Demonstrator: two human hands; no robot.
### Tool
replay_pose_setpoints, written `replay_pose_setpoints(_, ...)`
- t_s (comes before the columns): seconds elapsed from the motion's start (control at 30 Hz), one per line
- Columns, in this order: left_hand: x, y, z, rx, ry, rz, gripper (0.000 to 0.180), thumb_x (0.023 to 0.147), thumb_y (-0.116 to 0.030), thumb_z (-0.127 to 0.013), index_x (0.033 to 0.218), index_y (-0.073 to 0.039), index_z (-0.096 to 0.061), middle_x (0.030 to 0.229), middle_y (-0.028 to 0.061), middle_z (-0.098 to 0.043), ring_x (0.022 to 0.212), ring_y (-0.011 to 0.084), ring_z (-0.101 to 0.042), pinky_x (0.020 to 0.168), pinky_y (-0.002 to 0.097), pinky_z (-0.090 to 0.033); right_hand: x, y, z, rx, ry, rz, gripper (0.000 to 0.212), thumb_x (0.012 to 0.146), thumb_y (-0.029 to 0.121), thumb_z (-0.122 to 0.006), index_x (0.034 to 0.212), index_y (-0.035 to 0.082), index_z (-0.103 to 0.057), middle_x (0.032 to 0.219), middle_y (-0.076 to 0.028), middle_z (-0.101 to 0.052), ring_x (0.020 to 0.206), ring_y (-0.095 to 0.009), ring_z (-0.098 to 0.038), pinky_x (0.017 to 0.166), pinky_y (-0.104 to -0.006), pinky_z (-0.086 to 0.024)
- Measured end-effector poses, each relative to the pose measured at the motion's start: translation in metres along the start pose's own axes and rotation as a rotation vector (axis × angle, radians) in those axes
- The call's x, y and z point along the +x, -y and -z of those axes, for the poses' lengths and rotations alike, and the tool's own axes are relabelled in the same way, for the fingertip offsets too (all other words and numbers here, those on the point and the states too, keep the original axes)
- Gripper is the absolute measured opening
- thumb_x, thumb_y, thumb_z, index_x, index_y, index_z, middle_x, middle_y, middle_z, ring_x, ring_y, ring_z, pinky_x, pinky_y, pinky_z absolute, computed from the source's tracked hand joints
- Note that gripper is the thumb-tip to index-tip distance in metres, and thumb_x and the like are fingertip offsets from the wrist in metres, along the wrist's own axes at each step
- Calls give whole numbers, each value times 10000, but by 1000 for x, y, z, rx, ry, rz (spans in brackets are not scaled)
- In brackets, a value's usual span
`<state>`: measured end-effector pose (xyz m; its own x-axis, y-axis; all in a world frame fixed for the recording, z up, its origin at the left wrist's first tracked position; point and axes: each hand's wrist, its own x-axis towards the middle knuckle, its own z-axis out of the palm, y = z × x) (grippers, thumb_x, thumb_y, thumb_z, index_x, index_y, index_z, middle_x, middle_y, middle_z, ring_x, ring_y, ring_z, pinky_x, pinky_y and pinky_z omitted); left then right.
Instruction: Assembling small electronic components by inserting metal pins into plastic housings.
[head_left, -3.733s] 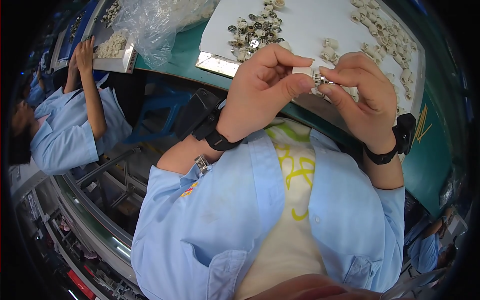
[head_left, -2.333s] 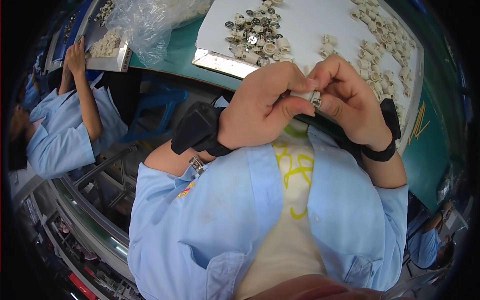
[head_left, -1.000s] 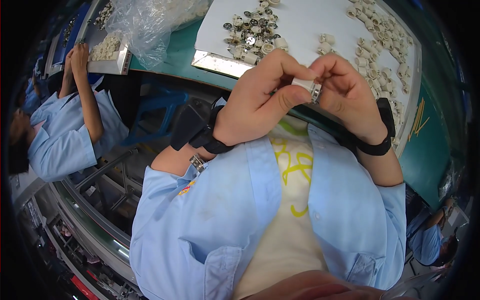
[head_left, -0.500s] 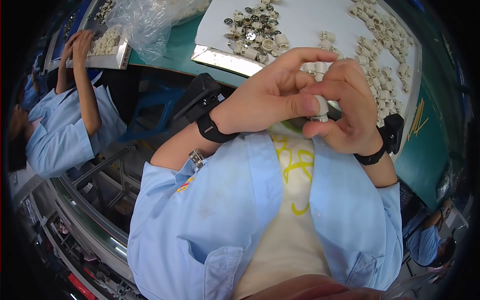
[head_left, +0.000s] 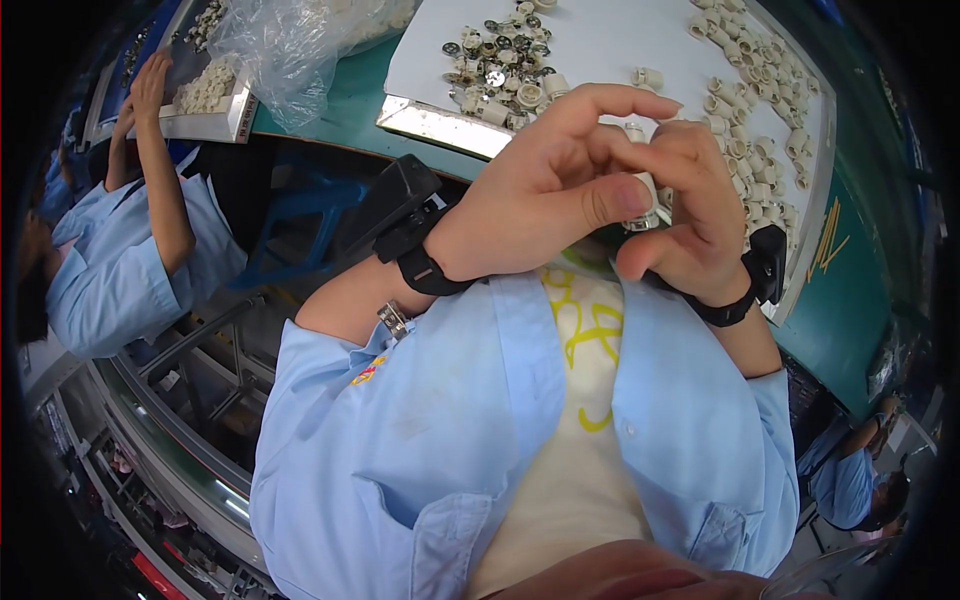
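Raised in front of my chest, my left hand [head_left: 540,205] pinches a small cream cylindrical socket [head_left: 641,219], its thumb pressed on the near side. The socket's lower end looks paler and shiny. My right hand [head_left: 708,215] curls around the same socket from the other side, with its index finger close to the top and its thumb lower down, slightly apart from it. My fingers hide much of the socket. Beyond my hands, many similar cream sockets [head_left: 762,165] lie loose on a white-topped tray [head_left: 610,50].
A pile of dark metal and cream parts [head_left: 497,75] lies on the tray's left side. Left of it, a clear plastic bag [head_left: 290,65] rests on the green table [head_left: 340,125]. A co-worker [head_left: 150,230] in light blue sits at the left beside a blue stool [head_left: 310,225].
My right thumb and fingers have shifted around the socket, and it appears turned, with its shiny end showing more. Both hands stay together. The co-worker's hands moved slightly.
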<state>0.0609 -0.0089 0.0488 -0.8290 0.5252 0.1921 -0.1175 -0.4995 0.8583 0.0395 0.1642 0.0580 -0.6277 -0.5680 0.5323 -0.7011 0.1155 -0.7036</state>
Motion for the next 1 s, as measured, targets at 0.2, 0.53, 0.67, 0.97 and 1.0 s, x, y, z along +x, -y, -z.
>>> replay_pose_setpoints(0.2, 0, -7, 0, 55, -110, 31, 520, 865, -152, -551, 1297, -45, -282, 900, 39, -575, 821, 77, -529, 707, 173, -416, -3, 1, -6, -45, -119, -48, 470, 605, 275, -772, 966, 47, -574, 832, -66, -526, 750, -208, -481, 659, -292, -387)
replay_pose_setpoints(0.53, 12, 3, 20, 306, -278, -74, 354, 836, -72, -561, 1167, -50, -438, 788, 34, -544, 797, 117, -537, 712, 245, -420, 36, -10, 47, -454, -33, -94, 290, 722, 83, -661, 984, 15, -558, 826, -82, -575, 752, -161, -539, 675, -264, -430)
replay_pose_setpoints(0.67, 17, 4, 48, 1062, -339, -262, 250, 783, -30, -569, 1031, -47, -541, 839, 75, -554, 809, 212, -539, 746, 301, -414, 82, -96, 131, -534, -116, -302, 243, 796, 169, -603, 988, 24, -566, 765, -39, -571, 693, -87, -507, 642, -215, -406)
replay_pose_setpoints(0.97, 31, 15, 56, 1526, -330, -250, 190, 735, -66, -597, 925, -69, -591, 1018, 94, -541, 1040, 286, -463, 876, 412, -343, 118, -288, 290, -1168, -305, -746, 439, 767, 443, -534, 970, 62, -614, 982, -171, -612, 943, -313, -571, 804, -386, -431)
replay_pose_setpoints(1.0, 32, 14, 55, 1529, -310, -207, 185, 737, -78, -601, 922, -73, -592, 1030, 91, -540, 1063, 287, -452, 891, 418, -332, 119, -300, 293, -1167, -307, -738, 439, 767, 443, -534, 970, 62, -614, 982, -171, -612, 943, -313, -571, 804, -386, -431)
